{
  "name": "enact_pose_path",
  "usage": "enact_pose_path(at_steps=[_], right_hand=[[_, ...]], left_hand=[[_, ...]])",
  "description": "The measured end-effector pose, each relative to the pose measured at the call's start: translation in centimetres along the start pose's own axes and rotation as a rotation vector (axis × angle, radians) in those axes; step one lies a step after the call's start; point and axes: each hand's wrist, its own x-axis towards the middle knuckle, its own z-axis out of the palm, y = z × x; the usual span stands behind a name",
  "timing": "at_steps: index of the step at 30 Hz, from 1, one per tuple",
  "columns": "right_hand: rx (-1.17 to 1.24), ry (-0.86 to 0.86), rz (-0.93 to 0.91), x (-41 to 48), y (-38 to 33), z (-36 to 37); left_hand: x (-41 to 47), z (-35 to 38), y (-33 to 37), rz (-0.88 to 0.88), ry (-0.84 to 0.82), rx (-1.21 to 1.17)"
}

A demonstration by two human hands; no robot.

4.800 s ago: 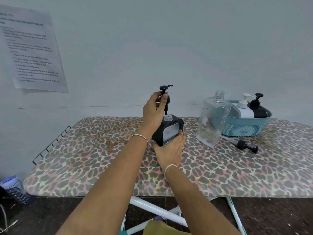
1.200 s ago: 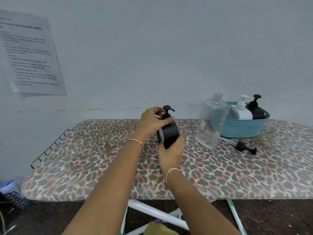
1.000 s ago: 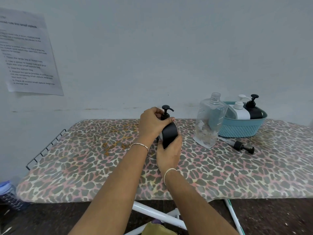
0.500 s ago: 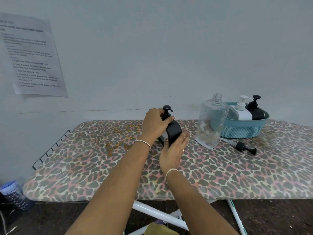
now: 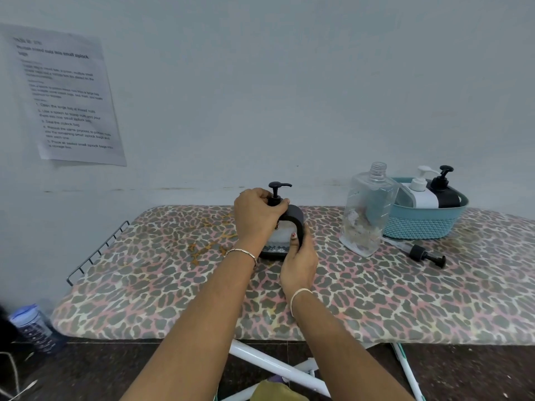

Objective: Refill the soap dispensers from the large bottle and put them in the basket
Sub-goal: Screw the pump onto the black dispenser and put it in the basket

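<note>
On the leopard-print ironing board (image 5: 376, 299), the black soap dispenser (image 5: 292, 224) stands near centre. Left hand (image 5: 256, 217) grips its pump collar; right hand (image 5: 299, 263) clamps its lower body. To the right stands the large clear bottle (image 5: 369, 209), uncapped, touching the teal basket (image 5: 425, 224), which holds a white dispenser (image 5: 421, 192) and a black one (image 5: 445, 191). A loose pump (image 5: 425, 254) lies just beside them. Wall sheet (image 5: 66, 96): steps mention "ziplock bags"; the rest is blurred.
</note>
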Motion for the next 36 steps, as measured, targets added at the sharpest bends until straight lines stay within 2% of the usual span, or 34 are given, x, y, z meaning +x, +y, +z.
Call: enact_pose_path(at_steps=[14, 27, 30, 36], right_hand=[[0.001, 0.099, 0.036, 0.1, 0.1, 0.0], [-0.038, 0.082, 0.075, 0.2, -0.1, 0.0], [-0.036, 0.085, 0.076, 0.2, -0.2, -0.1], [-0.027, 0.084, 0.051, 0.1, -0.4, -0.2]], left_hand=[[-0.8, 0.6, -0.5, 0.027, -0.069, -0.042], [1.8, -1.4, -1.8, 0.106, -0.507, -0.107], [1.4, -1.0, -1.9, 0.093, -0.475, -0.092], [0.0, 0.5, -1.1, 0.078, -0.2, -0.103]])
